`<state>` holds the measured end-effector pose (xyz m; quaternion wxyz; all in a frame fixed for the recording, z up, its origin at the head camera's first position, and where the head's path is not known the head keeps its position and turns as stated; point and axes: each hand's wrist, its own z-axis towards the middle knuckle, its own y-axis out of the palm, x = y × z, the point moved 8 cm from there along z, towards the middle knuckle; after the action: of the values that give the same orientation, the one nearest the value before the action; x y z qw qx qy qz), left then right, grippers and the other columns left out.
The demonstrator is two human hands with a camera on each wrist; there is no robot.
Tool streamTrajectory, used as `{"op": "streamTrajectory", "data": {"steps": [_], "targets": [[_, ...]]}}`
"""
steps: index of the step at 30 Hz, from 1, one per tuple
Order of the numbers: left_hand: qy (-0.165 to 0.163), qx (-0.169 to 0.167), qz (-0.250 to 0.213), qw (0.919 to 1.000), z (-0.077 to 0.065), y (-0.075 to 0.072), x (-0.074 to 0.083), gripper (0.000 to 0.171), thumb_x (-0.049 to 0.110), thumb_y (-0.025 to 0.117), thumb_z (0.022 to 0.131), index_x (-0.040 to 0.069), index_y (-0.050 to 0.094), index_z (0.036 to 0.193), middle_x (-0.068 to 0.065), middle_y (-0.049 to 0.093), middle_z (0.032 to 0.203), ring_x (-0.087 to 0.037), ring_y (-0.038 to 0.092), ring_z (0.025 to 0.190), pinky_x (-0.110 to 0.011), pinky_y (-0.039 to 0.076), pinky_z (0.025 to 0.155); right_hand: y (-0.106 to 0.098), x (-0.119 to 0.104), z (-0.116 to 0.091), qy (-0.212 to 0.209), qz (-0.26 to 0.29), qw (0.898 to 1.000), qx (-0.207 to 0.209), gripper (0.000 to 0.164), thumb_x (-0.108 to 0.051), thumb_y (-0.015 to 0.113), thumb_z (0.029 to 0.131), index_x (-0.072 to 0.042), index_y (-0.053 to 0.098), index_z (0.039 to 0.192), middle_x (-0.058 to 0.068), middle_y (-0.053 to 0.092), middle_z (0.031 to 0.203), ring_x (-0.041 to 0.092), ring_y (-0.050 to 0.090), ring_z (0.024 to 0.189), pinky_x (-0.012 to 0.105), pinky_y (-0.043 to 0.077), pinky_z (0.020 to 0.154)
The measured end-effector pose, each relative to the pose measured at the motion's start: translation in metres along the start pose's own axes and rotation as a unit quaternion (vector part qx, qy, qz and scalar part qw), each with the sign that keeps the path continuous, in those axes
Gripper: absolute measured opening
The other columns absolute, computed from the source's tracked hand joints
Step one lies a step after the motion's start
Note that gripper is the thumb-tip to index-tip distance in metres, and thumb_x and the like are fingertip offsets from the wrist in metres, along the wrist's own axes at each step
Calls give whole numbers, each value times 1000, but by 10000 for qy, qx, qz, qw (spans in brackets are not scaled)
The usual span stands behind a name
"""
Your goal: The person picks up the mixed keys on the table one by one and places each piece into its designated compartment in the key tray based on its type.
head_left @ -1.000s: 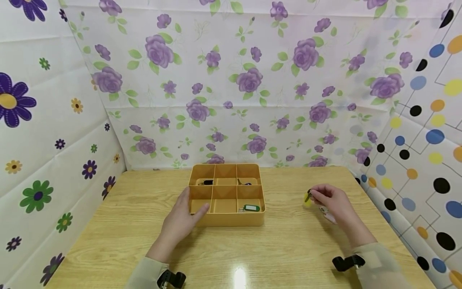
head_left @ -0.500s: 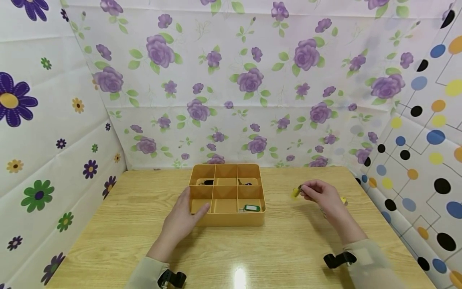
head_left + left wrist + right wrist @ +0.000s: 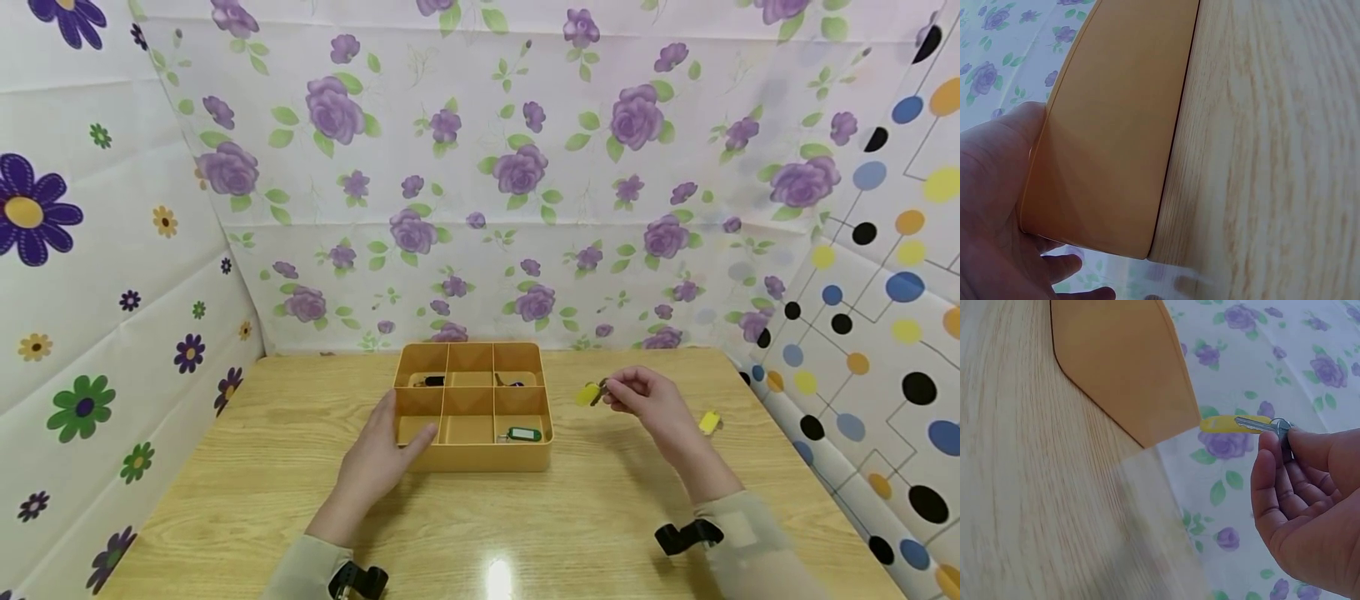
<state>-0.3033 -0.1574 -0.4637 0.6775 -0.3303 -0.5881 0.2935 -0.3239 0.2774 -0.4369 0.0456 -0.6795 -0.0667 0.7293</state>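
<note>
My right hand (image 3: 663, 412) pinches a key (image 3: 1257, 425) between thumb and fingertips, above the table to the right of a yellow-orange divided box (image 3: 487, 458). A yellow key tag (image 3: 587, 394) hangs from the key's ring and points toward the box. At the box's front left corner, my left hand (image 3: 375, 458) holds the wall, with its thumb over the front rim and fingers along the left side. Inside the box, a green key tag (image 3: 523, 434) lies in the front right compartment. A black-tagged key (image 3: 433, 382) sits back left, and a dark-tagged key (image 3: 512, 382) back right.
A second yellow key tag (image 3: 709, 422) lies on the wooden table (image 3: 600, 525) beyond the right forearm, partly near the wrist. Floral cloth (image 3: 480, 275) stands behind the table, with patterned sheets at the left and right sides.
My right hand has moved left toward the box, carrying the key and its yellow tag. The other yellow tag has come into view behind it. My left hand stays on the box.
</note>
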Motion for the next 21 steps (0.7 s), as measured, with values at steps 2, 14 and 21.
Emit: {"op": "streamTrajectory", "data": {"steps": [2,14,21], "targets": [[-6,-10,13,10000,0,1,-1,115,76,55,105,0,7,176,-22,13,182,-48,23,164,-72,34,123,4,-2,0,-10,46,10000,-29,31,-17,68,113,8,64,131,14,77,115,20,75,104,33,63,96],[32,12,41,10000,1,1,0,110,69,59,107,-1,8,176,-23,15,182,-48,23,164,-72,36,122,29,-12,7,-141,192,9995,-183,29,-17,68,113,7,65,128,13,77,114,19,75,103,31,63,93],[73,39,-14,10000,1,0,1,110,68,60,107,-2,10,175,-24,15,182,-49,23,163,-73,36,122,46,-17,13,-183,305,9989,-317,27,-16,69,112,7,65,125,14,76,112,19,75,100,38,63,98]]}}
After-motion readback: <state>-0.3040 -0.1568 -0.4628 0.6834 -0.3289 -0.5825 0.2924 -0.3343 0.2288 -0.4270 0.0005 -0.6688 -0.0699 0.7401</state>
